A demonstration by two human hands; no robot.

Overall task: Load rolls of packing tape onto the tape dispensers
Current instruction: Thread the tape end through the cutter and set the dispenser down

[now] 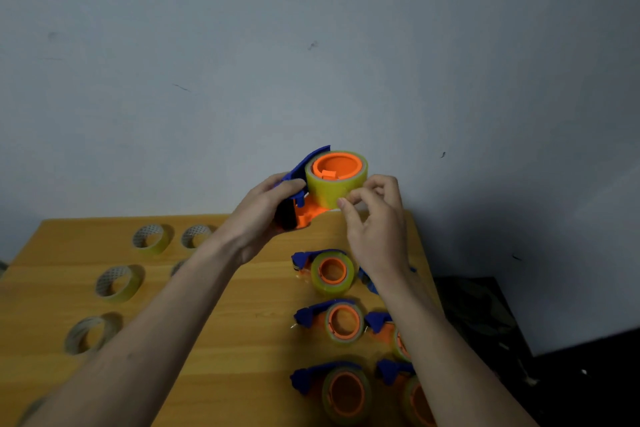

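Against a plain grey wall stood the wooden surface (242, 288), with loaded blue-and-orange dispensers (329, 270) along its right edge and several loose tape rolls (117, 282) toward its left, so the job looked over half finished. Above the far edge, the left hand (266, 211) gripped a blue-and-orange plastic dispenser (304, 184), and the right hand's (374, 218) fingers (349, 201) pinched its mounted yellow tape roll (332, 185).

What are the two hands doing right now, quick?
Left hand: grips the blue and orange tape dispenser, held up above the table.
Right hand: fingertips pinch at the yellow tape roll on that dispenser.
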